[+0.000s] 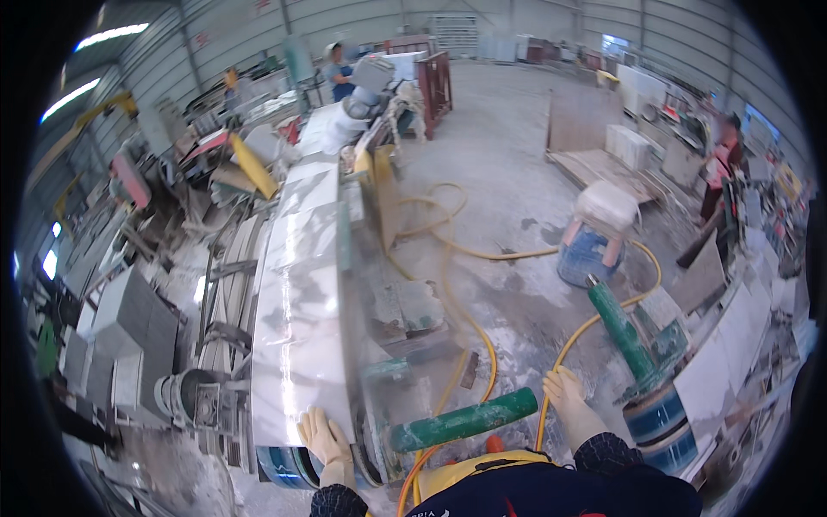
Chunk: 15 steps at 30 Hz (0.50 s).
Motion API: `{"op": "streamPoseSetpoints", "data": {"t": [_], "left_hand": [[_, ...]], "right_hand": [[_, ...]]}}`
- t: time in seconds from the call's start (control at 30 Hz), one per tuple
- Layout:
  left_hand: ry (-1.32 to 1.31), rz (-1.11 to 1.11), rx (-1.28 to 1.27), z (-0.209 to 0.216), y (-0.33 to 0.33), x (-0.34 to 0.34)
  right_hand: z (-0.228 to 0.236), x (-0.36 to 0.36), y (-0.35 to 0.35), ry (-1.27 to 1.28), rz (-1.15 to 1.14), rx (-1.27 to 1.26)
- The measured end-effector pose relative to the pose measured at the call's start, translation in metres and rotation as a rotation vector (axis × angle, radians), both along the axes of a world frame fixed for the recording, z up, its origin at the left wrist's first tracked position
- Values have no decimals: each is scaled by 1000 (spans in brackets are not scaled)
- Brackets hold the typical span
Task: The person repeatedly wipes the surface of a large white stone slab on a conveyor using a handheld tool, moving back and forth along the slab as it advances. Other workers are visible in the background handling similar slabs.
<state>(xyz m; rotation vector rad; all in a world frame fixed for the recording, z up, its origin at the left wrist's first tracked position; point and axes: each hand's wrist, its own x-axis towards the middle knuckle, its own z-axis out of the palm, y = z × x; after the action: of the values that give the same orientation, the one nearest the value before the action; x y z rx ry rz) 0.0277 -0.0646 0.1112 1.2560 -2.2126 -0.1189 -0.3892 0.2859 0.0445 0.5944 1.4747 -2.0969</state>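
Observation:
My left hand [325, 439], in a cream glove, lies on the near end of a long white slab [297, 345] with grey veining and a polished shine. Its fingers are stretched out and hold nothing. My right hand [567, 401], gloved alike, hangs in front of me to the right with its fingers extended. Its fingertips are beside a yellow hose [558, 353]; I cannot tell whether they touch it. Between my hands, lower down, a thick green cylinder [465, 420] lies crosswise. Blue-banded rollers [284, 465] show under the slab's near end.
A yellow hose loops across the wet, dusty floor [508, 112]. To the right stand a second green cylinder [622, 332] and a blue drum [590, 254] under a pale cover. Stone blocks [129, 327] stand left. Two co-workers [340, 73] are farther off, one at the far right.

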Motion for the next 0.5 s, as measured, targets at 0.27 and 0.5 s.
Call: {"op": "streamPoseSetpoints", "data": {"t": [0.27, 0.5], "left_hand": [[16, 12, -29, -4, 3, 4], [30, 22, -58, -6, 7, 7]], "right_hand": [[14, 38, -93, 76, 437, -174], [-16, 41, -86, -38, 438, -56]]}}
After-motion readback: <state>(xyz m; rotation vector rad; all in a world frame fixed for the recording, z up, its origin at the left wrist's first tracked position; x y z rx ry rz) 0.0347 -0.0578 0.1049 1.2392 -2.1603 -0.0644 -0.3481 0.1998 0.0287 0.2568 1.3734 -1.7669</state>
